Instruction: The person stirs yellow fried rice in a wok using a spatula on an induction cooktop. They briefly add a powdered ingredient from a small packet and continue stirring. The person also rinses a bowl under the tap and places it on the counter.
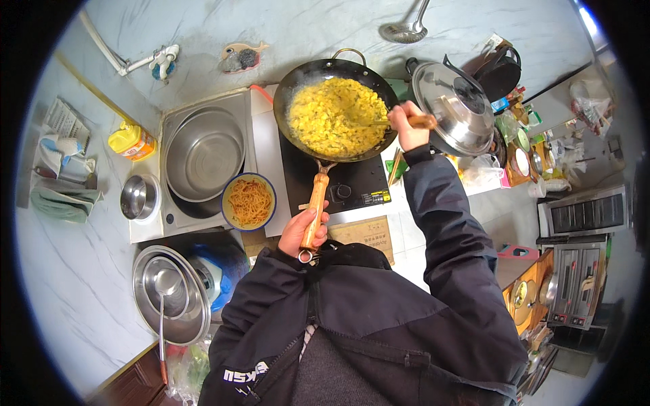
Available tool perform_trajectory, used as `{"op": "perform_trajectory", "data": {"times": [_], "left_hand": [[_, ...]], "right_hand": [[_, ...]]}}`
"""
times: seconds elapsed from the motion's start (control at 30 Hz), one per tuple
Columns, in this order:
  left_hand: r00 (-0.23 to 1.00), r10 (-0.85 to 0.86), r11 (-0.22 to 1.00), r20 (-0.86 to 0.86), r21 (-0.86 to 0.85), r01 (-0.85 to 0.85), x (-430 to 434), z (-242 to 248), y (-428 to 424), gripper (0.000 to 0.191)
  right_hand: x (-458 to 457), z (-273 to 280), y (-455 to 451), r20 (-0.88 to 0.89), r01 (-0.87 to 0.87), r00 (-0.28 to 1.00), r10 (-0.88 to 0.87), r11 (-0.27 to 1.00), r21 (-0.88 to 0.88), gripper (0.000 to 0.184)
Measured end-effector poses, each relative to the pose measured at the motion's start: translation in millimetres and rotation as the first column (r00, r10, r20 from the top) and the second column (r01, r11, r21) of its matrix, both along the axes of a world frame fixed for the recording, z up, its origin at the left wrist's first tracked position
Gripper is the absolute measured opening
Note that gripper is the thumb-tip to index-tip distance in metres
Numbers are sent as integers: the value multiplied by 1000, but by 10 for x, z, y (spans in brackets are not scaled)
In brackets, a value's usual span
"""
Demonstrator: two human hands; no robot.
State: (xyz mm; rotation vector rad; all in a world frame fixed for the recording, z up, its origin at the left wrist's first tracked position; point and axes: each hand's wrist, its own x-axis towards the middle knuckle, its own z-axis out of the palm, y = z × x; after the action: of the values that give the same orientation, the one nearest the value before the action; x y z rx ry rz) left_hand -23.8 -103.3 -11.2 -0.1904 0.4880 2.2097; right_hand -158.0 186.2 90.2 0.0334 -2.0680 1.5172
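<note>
A dark wok [284,122] with a wooden handle sits over a black induction cooktop [299,177]. Scrambled egg with dark bits [337,116] fills much of its inside. My left hand [303,231] is closed around the wok's wooden handle [318,195]. Over the wok's right rim, my right hand [408,124] grips a wooden-handled utensil [421,121]; its far end lies in the egg, so its shape cannot be told. Noodles fill a blue-rimmed bowl [249,201] left of the cooktop.
A large metal basin [205,152] rests in the sink at the left, near a yellow bottle [133,142]. A domed steel lid [452,109] stands right of the wok. Chopsticks [394,165] lie beside the cooktop. A metal ladle [406,33] hangs on the wall.
</note>
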Motion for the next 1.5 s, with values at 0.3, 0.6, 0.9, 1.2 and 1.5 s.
{"op": "perform_trajectory", "data": {"times": [0.3,0.6,0.9,1.2,1.5], "left_hand": [[1000,-3,1000,-9,-5,3,-16,9,9,39],[999,13,1000,31,-27,-12,10,50,26,40],[1000,20,998,2,-55,-20,30,55,27,40],[1000,10,998,-21,-56,-11,11,48,22,40],[999,19,999,-36,-41,-20,18,-5,26,32]], "right_hand": [[-459,719,-194,89,-125,988,123,992,11,19],[-718,654,-480,348,-199,937,-12,800,565,28],[-907,766,-343,219,-149,962,-165,354,923,49],[-677,903,-414,430,-518,784,448,92,850,19],[-635,747,-935,654,-579,728,205,-328,747,12]]}}
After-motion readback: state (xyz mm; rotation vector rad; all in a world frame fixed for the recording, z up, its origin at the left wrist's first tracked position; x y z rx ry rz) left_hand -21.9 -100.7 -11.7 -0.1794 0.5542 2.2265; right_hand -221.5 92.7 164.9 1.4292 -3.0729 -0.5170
